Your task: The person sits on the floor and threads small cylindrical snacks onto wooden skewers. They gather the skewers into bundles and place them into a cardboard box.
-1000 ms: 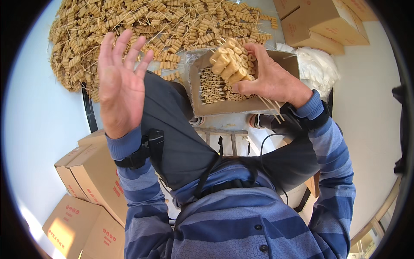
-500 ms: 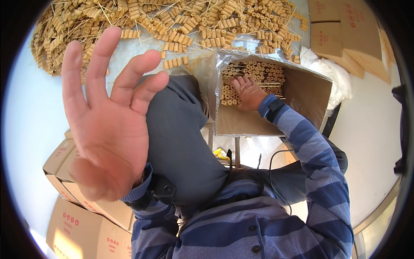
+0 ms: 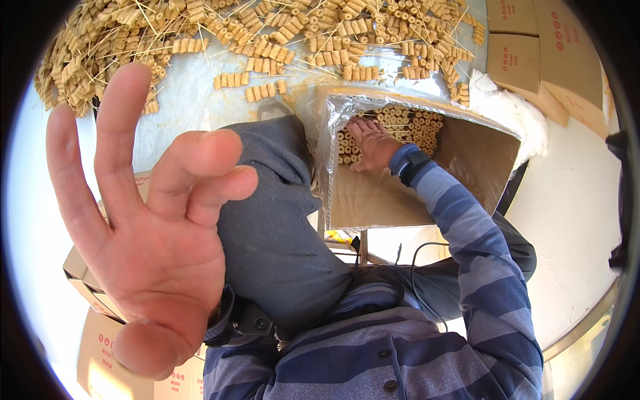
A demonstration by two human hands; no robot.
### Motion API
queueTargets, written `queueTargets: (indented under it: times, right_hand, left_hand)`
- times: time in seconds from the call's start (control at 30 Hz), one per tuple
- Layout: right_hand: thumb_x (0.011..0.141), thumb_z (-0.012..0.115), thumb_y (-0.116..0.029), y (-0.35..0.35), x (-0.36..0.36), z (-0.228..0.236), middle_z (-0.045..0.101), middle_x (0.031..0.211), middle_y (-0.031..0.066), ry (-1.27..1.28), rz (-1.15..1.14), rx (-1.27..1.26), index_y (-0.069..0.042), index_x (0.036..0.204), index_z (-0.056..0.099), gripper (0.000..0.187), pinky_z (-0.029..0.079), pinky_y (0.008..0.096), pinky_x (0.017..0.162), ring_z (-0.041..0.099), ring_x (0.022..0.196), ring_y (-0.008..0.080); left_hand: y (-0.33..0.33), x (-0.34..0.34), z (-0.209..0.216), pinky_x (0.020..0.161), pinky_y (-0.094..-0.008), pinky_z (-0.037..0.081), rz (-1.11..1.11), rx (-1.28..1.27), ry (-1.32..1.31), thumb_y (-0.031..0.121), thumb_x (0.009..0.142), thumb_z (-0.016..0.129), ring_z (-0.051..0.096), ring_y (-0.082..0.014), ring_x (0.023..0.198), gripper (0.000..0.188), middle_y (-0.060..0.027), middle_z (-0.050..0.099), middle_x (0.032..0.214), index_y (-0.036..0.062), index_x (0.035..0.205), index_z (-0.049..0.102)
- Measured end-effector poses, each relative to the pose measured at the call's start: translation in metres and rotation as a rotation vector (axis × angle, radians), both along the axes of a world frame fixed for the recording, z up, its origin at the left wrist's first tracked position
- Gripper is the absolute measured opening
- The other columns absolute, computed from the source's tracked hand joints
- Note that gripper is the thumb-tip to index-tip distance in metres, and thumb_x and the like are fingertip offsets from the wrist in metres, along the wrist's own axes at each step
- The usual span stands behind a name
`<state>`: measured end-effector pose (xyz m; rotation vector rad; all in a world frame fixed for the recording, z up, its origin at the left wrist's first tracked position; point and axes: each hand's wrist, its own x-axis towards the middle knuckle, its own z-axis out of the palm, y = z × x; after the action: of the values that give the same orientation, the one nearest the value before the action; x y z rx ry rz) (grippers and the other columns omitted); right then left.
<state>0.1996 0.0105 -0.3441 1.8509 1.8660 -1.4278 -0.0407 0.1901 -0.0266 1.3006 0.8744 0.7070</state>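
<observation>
My left hand [image 3: 167, 247] is raised close to the camera, palm up, with the fingers apart and nothing in it. Inside a cardboard box [image 3: 380, 197] lined with clear plastic, my right hand [image 3: 375, 143] lies palm down with its fingers stretched out. It presses on stacked skewers of tan, hollow rolls [image 3: 421, 127], whose round ends face me. Part of the stack is hidden under that hand. The box rests tilted at my knees, its opening toward me.
Beyond the box, a large heap of skewered tan rolls [image 3: 267, 50] spreads over a pale table [image 3: 193, 100]. Closed cartons [image 3: 517, 63] stand at the far right, beside crumpled white plastic [image 3: 517, 120]. More cartons [image 3: 100, 347] are stacked at the lower left.
My left hand has moved left and down, closer to the camera, still spread. My right hand has shifted slightly left over the stack. The box's near edge sits lower in view.
</observation>
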Motion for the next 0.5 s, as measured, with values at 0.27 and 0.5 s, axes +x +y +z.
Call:
queueTargets:
  times: [0.27, 0.5]
  right_hand:
    - [0.073, 0.084, -0.038, 0.003, -0.013, -0.015, 0.03, 0.159, 0.012, -0.145, 0.127, 0.022, -0.011, 0.157, 0.02, 0.108, 0.024, 0.0525, 0.12, 0.031, 0.146, 0.0345]
    - [0.07, 0.085, -0.04, 0.003, -0.022, -0.006, 0.032, 0.159, 0.0099, -0.211, 0.064, 0.073, -0.011, 0.155, 0.026, 0.107, 0.026, 0.0507, 0.117, 0.031, 0.145, 0.0324]
  left_hand:
    - [-0.004, -0.003, 0.0, 0.113, -0.0443, 0.041, 0.013, -0.037, -0.048, 0.057, 0.093, 0.063, 0.043, -0.0363, 0.139, 0.114, -0.0277, -0.005, 0.164, 0.0003, 0.157, -0.013]
    - [0.005, -0.009, -0.025, 0.109, -0.0442, 0.045, -0.217, -0.05, -0.529, 0.048, 0.1, 0.055, 0.05, -0.0349, 0.132, 0.095, -0.0288, 0.014, 0.162, -0.0014, 0.158, 0.0]
